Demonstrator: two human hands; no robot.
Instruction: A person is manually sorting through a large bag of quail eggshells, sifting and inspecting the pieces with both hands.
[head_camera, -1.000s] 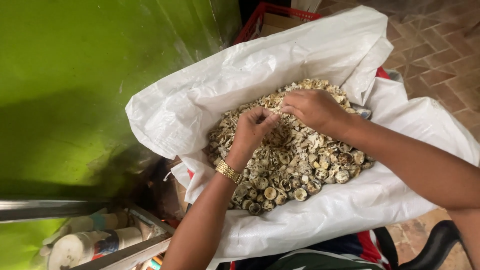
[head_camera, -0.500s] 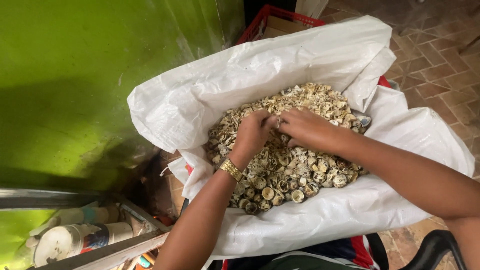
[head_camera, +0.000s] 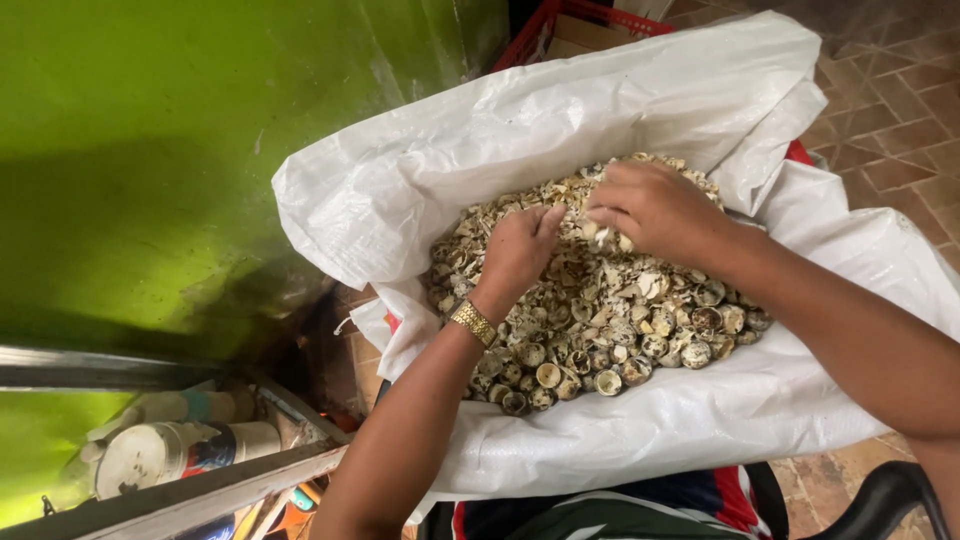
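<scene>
White woven sack at frame centre holds dry shell halves, light and brittle, best pinched gently by rims; left hand curled loosely into them, right hand pinching a few pieces.

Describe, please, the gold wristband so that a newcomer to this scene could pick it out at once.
Start at the big white woven sack beside the green wall, heaped with small pale shells. Two hands dig in the heap; the left hand enters from below. On its wrist sits the gold wristband, the only shiny metal thing there.
</scene>
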